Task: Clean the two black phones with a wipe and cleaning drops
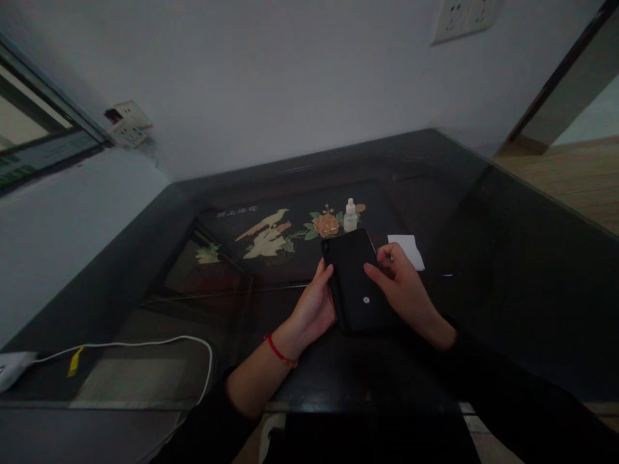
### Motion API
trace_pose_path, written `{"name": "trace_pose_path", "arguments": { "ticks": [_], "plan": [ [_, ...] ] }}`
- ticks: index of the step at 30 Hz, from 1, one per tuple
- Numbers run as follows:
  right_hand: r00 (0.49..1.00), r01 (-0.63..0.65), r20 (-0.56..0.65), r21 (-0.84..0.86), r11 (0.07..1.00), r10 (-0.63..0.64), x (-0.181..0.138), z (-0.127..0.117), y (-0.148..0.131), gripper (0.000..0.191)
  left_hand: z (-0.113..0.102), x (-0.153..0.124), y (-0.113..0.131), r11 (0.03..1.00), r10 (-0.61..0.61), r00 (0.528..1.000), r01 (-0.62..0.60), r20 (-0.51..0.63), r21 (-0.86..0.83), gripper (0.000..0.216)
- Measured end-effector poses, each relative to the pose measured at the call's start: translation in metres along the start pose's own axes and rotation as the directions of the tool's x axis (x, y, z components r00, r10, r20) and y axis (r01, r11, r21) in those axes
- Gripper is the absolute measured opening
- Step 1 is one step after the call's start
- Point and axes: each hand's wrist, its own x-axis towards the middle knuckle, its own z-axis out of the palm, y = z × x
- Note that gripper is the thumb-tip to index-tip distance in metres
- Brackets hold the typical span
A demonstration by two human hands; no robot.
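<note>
A flat black tablet-like device or case [356, 277] with a small round white logo is held up over the dark table, tilted toward me. My left hand [316, 299], with a red cord bracelet on its wrist, grips its left edge, thumb on the near face and fingers behind. At its right edge, my right hand [399, 277] is closed, with the thumb on the black face and the index finger bent by the edge. A small clear dropper bottle [351, 218] with a white cap stands just beyond. To the right, partly behind my right hand, lies a white paper [409, 250].
The glossy dark table [483, 277] carries a bird-and-flower picture [271, 235] and meets the wall at the back. On the left, a white cable [145, 343] with a yellow tag [75, 362] runs over the front edge from a white power strip [14, 368]. Sockets [128, 122] are on the wall.
</note>
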Motion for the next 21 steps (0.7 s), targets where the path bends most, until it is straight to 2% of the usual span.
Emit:
{"name": "trace_pose_path", "arguments": {
  "ticks": [10, 17, 21],
  "plan": [
    [1.0, 0.026, -0.003, -0.071, 0.997, -0.026, 0.0, 0.0, 0.003, 0.019, 0.001, 0.0, 0.001, 1.0, -0.003, 1.0, 0.003, 0.027, 0.001, 0.04],
    [0.994, 0.0, 0.104, -0.143, 0.99, 0.015, 0.0, 0.002, 0.011, 0.018, -0.002, 0.0, -0.005, 0.999, -0.011, 1.0, 0.01, 0.029, 0.044, 0.047],
    [0.988, 0.052, 0.151, -0.237, 0.97, -0.016, -0.003, 0.004, 0.009, 0.016, -0.001, -0.001, -0.009, 0.995, 0.001, 1.0, -0.002, 0.011, 0.1, 0.057]
  ]
}}
